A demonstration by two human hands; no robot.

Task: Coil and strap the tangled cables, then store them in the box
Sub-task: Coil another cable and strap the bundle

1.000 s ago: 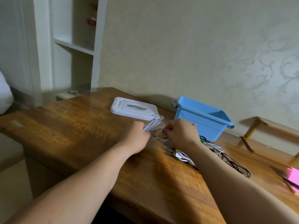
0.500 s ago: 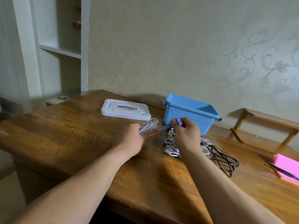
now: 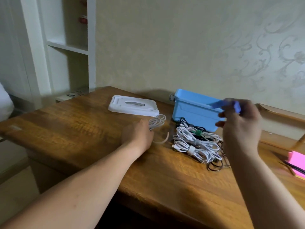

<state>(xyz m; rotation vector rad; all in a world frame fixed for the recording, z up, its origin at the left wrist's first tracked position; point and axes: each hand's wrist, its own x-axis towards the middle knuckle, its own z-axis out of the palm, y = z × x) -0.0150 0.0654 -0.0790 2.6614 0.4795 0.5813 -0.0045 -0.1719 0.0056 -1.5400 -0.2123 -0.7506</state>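
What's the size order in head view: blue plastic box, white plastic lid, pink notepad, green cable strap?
Blue plastic box
White plastic lid, close second
Pink notepad, cut off by frame
Green cable strap

On the table (image 3: 82, 129) I see the lid (image 3: 133, 107) far left of centre, the box (image 3: 193, 111) right of it. The cable heap (image 3: 194, 144) lies just near of the box. Left of the heap, the left hand (image 3: 137, 135) holds a coiled cable (image 3: 156, 123). The right hand (image 3: 241, 126) holds a strap (image 3: 231, 104) before the box's right end. A notepad (image 3: 297, 161) lies far right.
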